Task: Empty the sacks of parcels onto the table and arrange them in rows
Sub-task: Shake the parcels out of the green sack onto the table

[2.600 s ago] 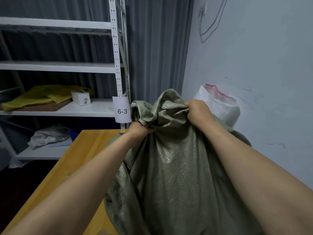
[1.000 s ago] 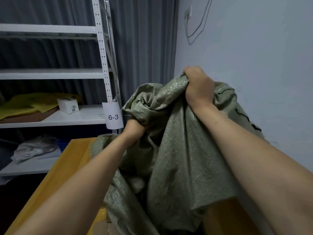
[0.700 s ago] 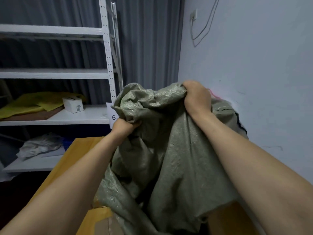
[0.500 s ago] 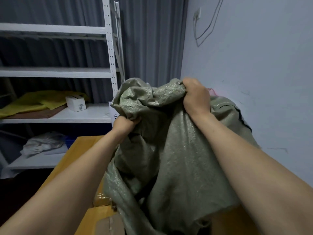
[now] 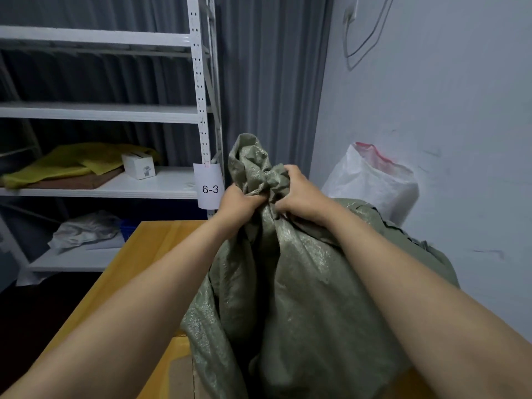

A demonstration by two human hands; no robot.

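At the centre of the frame, the left hand (image 5: 239, 201) and right hand (image 5: 299, 194) sit close together, both clenched around the bunched top of the green woven sack (image 5: 288, 298). The sack hangs over the yellow table (image 5: 138, 254), filling the lower middle; a brownish shape at the bottom edge may be a parcel (image 5: 180, 378).

Green sack (image 5: 302, 283): woven plastic cloth, coarse weave, heavily creased, faint sheen on the folds.
White sack (image 5: 371, 180): woven plastic, thinner look, matt, red tint at the rim.
Bench (image 5: 138, 263): yellow wood-look top, smooth, slight gloss.
Cardboard (image 5: 180, 378) at the bench's near edge: brown, matt.
Shelving rack (image 5: 198, 82): white-painted metal, perforated upright, smooth satin finish.
Label (image 5: 209, 187) on the upright: white paper, matt.
Small carton (image 5: 139, 165): white card, smooth.
Curtain (image 5: 273, 82): grey cloth, pleated, matt.
Wall (image 5: 446, 110): painted, matt, scuffed.
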